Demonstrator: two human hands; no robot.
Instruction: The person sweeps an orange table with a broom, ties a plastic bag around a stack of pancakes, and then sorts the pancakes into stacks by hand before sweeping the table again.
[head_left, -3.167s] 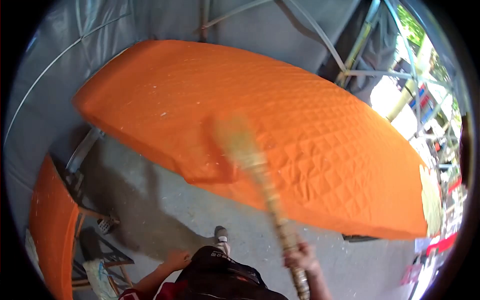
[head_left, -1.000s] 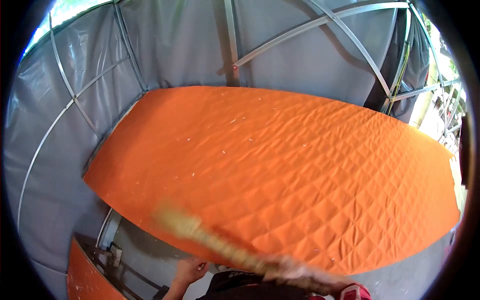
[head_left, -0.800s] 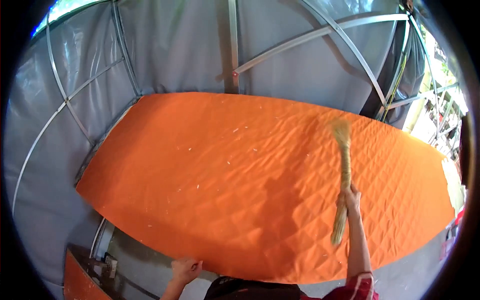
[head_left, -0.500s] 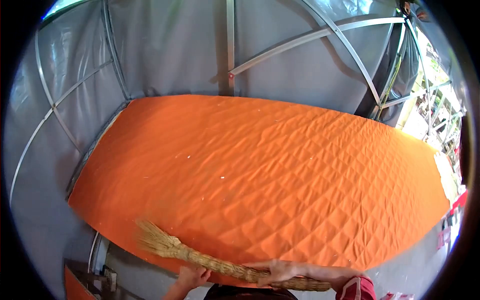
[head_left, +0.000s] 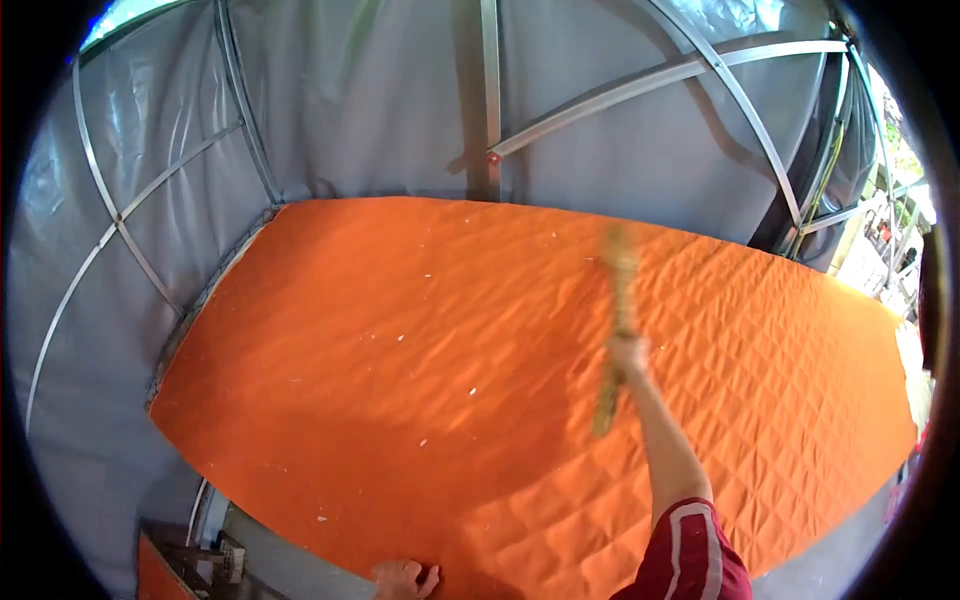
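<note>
Broom over the orange cloth, bristles toward the cloth's far edge, is clamped in the fingers of my right hand, best swept lightly to avoid rucking; by its near edge, I cannot tell my left hand's grip.

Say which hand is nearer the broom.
Right: the right hand grips the broom; the left hand is away from it, at the near edge of the orange sheet.

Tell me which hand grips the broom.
The right hand grips the broom over the orange sheet; the left hand, at the near edge, does not.
</note>
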